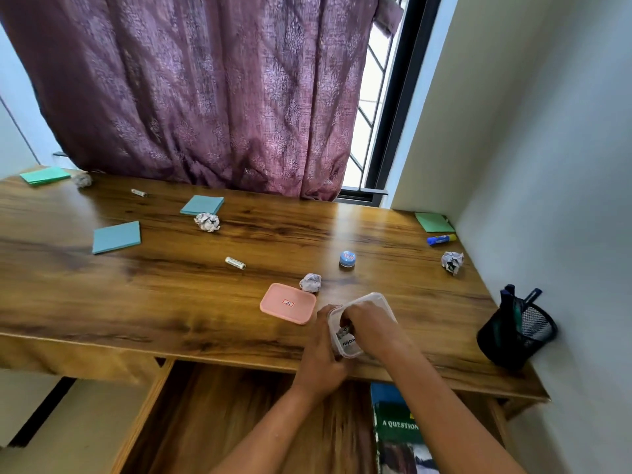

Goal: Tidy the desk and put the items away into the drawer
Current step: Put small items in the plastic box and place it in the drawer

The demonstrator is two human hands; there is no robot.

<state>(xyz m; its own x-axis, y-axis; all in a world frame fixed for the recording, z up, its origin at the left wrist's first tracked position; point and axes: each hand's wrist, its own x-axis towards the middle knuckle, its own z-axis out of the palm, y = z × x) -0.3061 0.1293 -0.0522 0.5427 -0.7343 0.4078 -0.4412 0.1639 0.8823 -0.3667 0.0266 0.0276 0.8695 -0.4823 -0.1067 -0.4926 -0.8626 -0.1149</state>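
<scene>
A clear plastic container point(376, 299) sits tilted at the desk's front edge. My left hand point(323, 357) grips its near side. My right hand point(367, 325) reaches into its mouth with curled fingers; whatever they hold is hidden. Its pink lid point(288, 303) lies flat just to the left. Below the desk, the wooden drawer point(212, 415) stands pulled out, with a green book point(398, 436) at its right side.
Scattered on the wooden desk point(171, 302): crumpled paper balls point(310, 282) point(207, 222) point(452, 262) point(82, 179), batteries point(235, 262) point(139, 192), blue and green note pads point(117, 237) point(202, 204) point(434, 222) point(44, 175), a small blue jar point(347, 258), a glue stick point(441, 239), a black mesh pen holder point(516, 331).
</scene>
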